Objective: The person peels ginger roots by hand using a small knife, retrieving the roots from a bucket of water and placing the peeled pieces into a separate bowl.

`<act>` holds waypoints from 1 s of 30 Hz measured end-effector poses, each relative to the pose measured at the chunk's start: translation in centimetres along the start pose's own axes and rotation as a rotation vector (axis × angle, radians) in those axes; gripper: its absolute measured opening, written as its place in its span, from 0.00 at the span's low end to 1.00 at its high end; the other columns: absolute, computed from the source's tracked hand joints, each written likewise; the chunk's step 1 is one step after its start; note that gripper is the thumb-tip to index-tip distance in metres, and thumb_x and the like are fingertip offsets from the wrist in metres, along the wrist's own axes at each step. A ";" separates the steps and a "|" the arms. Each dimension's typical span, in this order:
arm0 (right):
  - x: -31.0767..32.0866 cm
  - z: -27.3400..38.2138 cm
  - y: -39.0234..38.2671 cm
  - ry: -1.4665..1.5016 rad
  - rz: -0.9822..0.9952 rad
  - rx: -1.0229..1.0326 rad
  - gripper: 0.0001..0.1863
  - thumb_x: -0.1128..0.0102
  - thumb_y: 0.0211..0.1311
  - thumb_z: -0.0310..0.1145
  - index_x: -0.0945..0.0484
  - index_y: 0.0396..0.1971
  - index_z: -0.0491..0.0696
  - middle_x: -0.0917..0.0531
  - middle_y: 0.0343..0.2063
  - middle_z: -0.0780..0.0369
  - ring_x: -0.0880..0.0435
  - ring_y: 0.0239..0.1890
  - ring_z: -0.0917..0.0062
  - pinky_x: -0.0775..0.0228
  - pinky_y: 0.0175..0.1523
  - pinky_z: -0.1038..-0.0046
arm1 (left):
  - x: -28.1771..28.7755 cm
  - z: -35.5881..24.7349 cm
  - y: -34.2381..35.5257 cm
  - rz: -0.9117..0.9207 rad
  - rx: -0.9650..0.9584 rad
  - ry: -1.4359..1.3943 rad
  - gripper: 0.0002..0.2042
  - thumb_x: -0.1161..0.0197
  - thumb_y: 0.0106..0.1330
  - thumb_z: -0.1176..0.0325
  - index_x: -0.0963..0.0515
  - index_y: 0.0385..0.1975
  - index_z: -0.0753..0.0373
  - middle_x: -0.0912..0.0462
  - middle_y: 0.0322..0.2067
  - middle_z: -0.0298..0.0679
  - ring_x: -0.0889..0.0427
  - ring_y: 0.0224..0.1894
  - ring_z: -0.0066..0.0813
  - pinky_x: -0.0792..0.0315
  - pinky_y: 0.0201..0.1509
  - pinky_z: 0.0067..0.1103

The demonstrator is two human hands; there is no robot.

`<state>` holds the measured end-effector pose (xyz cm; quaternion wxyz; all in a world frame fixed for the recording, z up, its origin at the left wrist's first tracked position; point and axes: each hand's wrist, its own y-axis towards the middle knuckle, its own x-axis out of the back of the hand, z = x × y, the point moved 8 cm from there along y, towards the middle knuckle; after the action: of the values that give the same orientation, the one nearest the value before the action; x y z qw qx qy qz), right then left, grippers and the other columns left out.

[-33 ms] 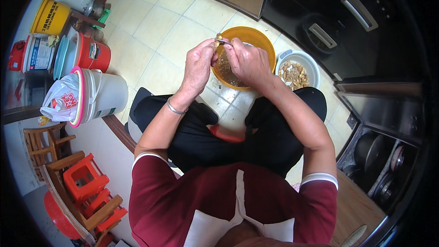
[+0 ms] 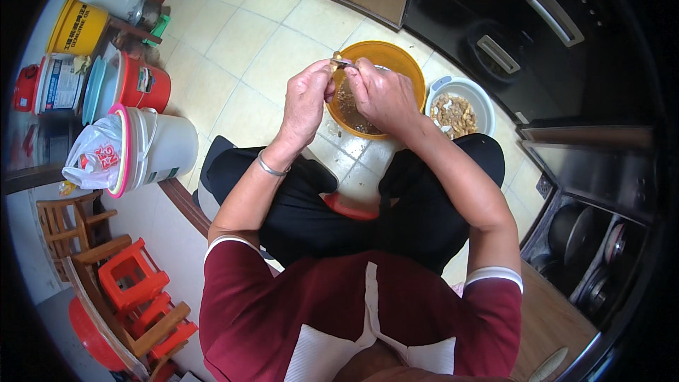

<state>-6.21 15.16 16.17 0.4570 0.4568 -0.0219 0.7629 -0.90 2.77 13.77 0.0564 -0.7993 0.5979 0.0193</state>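
Both my hands meet above the left part of a yellow-orange basin (image 2: pixel 412 64) on the floor, with murky brown water and bits in it. My left hand (image 2: pixel 308 95), a metal bangle on its wrist, pinches a small yellowish-brown piece (image 2: pixel 336 56) at the fingertips. Closed around a small metal tool, my right hand (image 2: pixel 387 99) holds its blade-like tip (image 2: pixel 344 64) against that piece. The fingers hide the rest of the tool, so I cannot tell a knife from scissors. Similar yellowish-brown pieces (image 2: pixel 454 114) fill a light grey bowl (image 2: pixel 484 99) right of the basin.
Between my knees is part of a red object (image 2: pixel 351 206). A white bucket (image 2: pixel 170 145), a red bucket (image 2: pixel 147 83) and a yellow bucket (image 2: pixel 79 25) stand at left. Red stools (image 2: pixel 133 276) sit lower left. Dark cabinets (image 2: pixel 495 21) and pans (image 2: pixel 573 230) line the right.
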 end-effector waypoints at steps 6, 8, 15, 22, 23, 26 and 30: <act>1.1 -1.9 0.3 0.161 -0.060 -0.087 0.15 0.52 0.73 0.40 0.24 0.32 0.44 0.22 0.14 0.50 0.20 0.20 0.51 0.29 0.27 0.53 | -0.1 -0.8 -0.4 0.008 -0.042 0.054 0.18 0.55 0.74 0.66 0.19 0.47 0.69 0.34 0.20 0.26 0.39 0.23 0.14 0.44 0.27 0.15; 1.2 -0.5 -0.1 0.162 -0.088 0.002 0.15 0.52 0.73 0.39 0.25 0.31 0.44 0.22 0.13 0.50 0.20 0.19 0.51 0.29 0.26 0.53 | -0.1 -0.6 -0.2 -0.006 -0.020 0.047 0.16 0.54 0.73 0.67 0.18 0.46 0.68 0.32 0.21 0.25 0.38 0.24 0.13 0.41 0.30 0.15; 0.1 -0.6 0.5 -0.097 0.022 -0.045 0.14 0.49 0.72 0.38 0.26 0.29 0.44 0.22 0.15 0.50 0.19 0.21 0.54 0.29 0.27 0.57 | 0.1 -1.0 -0.2 -0.022 -0.029 0.170 0.16 0.56 0.73 0.67 0.20 0.44 0.69 0.33 0.21 0.25 0.38 0.25 0.13 0.40 0.30 0.15; 0.6 -0.6 0.0 0.071 -0.074 0.006 0.14 0.51 0.73 0.39 0.28 0.30 0.44 0.22 0.14 0.49 0.19 0.19 0.51 0.28 0.26 0.54 | -1.3 0.9 0.3 0.222 0.260 -0.615 0.18 0.63 0.76 0.60 0.28 0.42 0.66 0.43 0.17 0.26 0.44 0.22 0.20 0.42 0.32 0.22; 0.4 -0.5 0.0 0.076 -0.060 0.015 0.14 0.51 0.73 0.39 0.28 0.31 0.44 0.22 0.14 0.48 0.19 0.20 0.50 0.28 0.27 0.54 | -1.5 1.2 0.4 0.239 0.282 -0.657 0.18 0.63 0.76 0.59 0.29 0.42 0.66 0.44 0.17 0.26 0.44 0.22 0.21 0.43 0.31 0.21; -0.1 -0.5 -0.1 0.103 -0.022 0.004 0.13 0.52 0.73 0.38 0.29 0.33 0.43 0.22 0.15 0.47 0.19 0.20 0.49 0.28 0.27 0.53 | -1.8 1.7 0.3 0.336 0.316 -0.782 0.18 0.63 0.77 0.59 0.30 0.46 0.67 0.45 0.16 0.26 0.44 0.22 0.20 0.43 0.31 0.20; -0.5 -0.2 -0.2 0.110 -0.001 -0.031 0.10 0.51 0.72 0.36 0.29 0.34 0.45 0.22 0.17 0.50 0.19 0.23 0.51 0.28 0.29 0.55 | -2.2 1.5 0.3 0.321 0.292 -0.808 0.21 0.64 0.79 0.59 0.31 0.54 0.71 0.45 0.17 0.25 0.44 0.22 0.19 0.43 0.31 0.20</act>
<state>-6.11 15.05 15.64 0.4649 0.4071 -0.0082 0.7862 -1.70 4.93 12.43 0.3935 -0.6086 0.6407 0.2533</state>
